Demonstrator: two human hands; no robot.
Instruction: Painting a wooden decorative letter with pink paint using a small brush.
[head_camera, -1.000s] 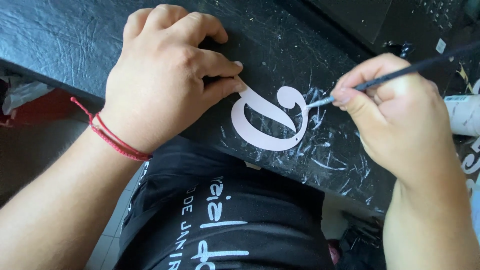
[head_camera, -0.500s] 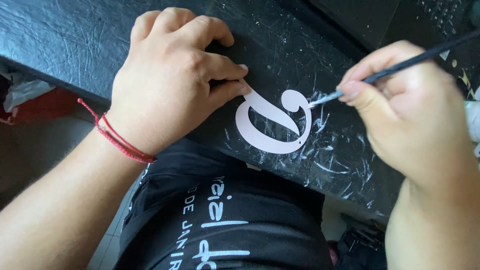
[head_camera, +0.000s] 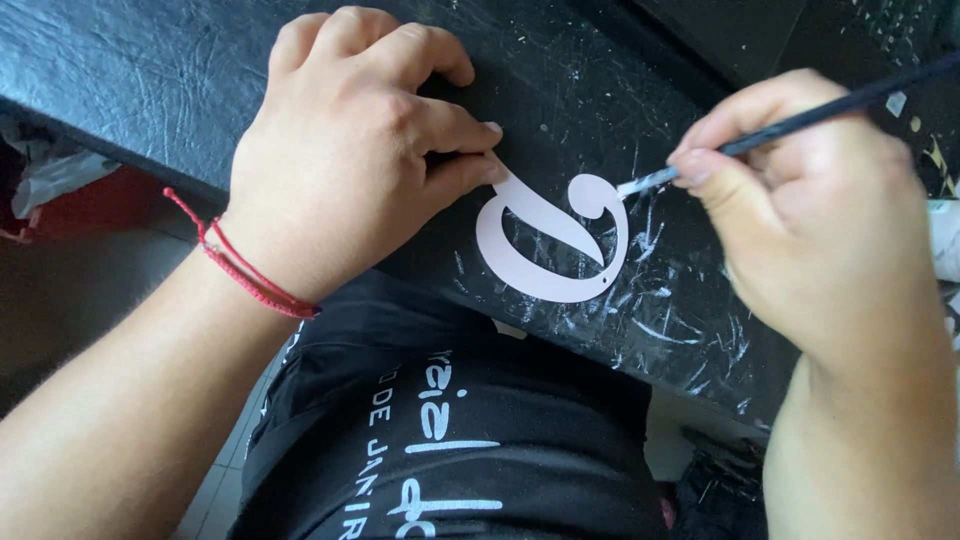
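Bare forearms and bare hands there; a thin red cord bracelet (head_camera: 250, 275) circled the left wrist, above a black shirt (head_camera: 450, 440) printed with white lettering.

A white cut-out letter (head_camera: 553, 243) lies on the black, white-streaked tabletop (head_camera: 150, 70).

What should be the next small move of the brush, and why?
Probably a short stroke along the curl's edge: the brush in the right hand has its tip at the white letter cutout, which the left hand pins to the black board.
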